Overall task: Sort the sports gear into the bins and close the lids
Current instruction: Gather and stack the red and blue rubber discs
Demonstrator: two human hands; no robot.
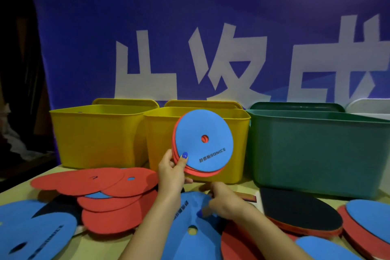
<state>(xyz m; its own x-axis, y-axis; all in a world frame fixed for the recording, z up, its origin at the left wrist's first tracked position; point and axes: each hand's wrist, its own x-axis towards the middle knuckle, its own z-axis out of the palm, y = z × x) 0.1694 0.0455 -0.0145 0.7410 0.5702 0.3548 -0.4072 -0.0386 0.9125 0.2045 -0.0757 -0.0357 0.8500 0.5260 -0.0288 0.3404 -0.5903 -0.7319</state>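
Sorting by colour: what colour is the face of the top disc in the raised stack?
Blue, with dark lettering; head view: top disc, left hand.

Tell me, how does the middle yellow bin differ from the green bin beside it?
The middle yellow bin is bright yellow; the green bin is dark green. The yellow bin looks narrower, the green bin wider. The stack of discs held up by the left hand partly hides the yellow bin; the green bin's front is unobstructed. Both stand open, lids behind them.

Yellow bins (pixel 99 137), green bin (pixel 316 154), blue-red discs (pixel 203 141).
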